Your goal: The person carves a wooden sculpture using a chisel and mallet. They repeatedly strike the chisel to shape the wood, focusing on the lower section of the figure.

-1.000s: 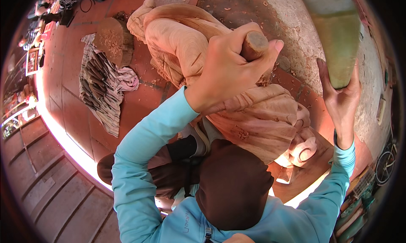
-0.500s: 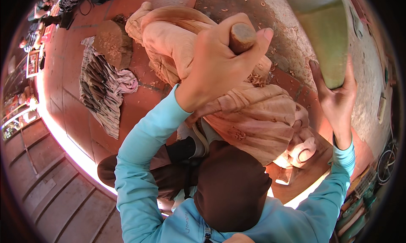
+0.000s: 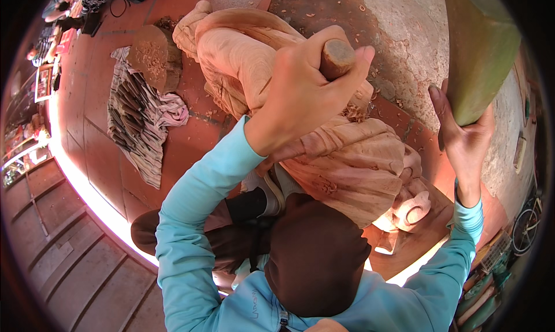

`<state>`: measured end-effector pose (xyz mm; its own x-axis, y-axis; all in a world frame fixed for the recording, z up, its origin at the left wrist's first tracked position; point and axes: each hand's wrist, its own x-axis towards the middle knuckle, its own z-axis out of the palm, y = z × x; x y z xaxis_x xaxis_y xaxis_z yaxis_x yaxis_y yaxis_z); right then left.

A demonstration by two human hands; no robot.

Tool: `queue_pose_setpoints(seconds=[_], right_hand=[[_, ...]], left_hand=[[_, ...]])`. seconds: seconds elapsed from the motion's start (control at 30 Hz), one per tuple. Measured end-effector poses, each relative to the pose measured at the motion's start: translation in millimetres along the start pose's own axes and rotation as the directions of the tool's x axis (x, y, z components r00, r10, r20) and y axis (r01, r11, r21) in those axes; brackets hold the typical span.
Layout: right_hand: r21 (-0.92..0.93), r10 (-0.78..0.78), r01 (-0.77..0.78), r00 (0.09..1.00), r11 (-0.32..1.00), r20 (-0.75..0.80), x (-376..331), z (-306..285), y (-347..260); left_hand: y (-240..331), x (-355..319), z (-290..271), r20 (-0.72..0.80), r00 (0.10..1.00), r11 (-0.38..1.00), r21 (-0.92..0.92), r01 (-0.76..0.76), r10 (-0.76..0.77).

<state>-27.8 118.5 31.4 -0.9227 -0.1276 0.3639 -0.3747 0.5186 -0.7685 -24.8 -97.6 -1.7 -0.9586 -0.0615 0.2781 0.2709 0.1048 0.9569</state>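
Observation:
My left hand (image 3: 295,89) is closed round the wooden handle of a carving chisel (image 3: 337,59). Only the round butt of that handle shows; its blade is hidden behind my hand. Beneath the hand lies a large carved wooden figure (image 3: 341,176) with draped folds, and curled shavings (image 3: 357,112) sit on it. At the right, my right hand (image 3: 467,132) grips the narrow end of a greenish mallet (image 3: 483,57). The mallet is raised, its wide end cut off by the picture's upper edge. It is apart from the chisel.
Several carving tools (image 3: 130,109) lie on a striped cloth (image 3: 151,164) at the left. Beside them stands a wood stump (image 3: 153,54) covered in chips. A wooden board (image 3: 404,254) is under the figure's near right end. Red tiles (image 3: 104,141) surround the work.
The mallet and my right hand have shifted to the right, and the mallet looks less blurred. My left hand with the chisel has moved slightly right and down.

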Motion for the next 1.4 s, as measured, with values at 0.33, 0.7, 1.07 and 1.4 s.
queue_pose_setpoints(seconds=[0.33, 0.7, 1.07, 1.4], right_hand=[[-0.018, -0.001, 0.001, 1.0, 1.0, 0.022, -2, -2, 0], [-0.224, -0.094, 0.128, 0.984, 0.966, 0.154, 0, -2, 0], [-0.409, -0.099, 0.237, 0.939, 0.881, 0.33, 10, -4, -11], [-0.252, -0.053, 0.091, 0.987, 0.963, 0.154, 1, -1, -1]], left_hand=[[6, -6, 0, 0.001, 1.0, 1.0, -0.016, -0.017, 0.017], [2, 3, 3, -0.033, 0.998, 0.997, 0.051, 0.061, -0.06], [-3, 6, -9, -0.043, 0.978, 0.974, -0.105, 0.201, -0.206], [12, 11, 0, 0.017, 0.989, 0.984, -0.098, 0.146, -0.145]])
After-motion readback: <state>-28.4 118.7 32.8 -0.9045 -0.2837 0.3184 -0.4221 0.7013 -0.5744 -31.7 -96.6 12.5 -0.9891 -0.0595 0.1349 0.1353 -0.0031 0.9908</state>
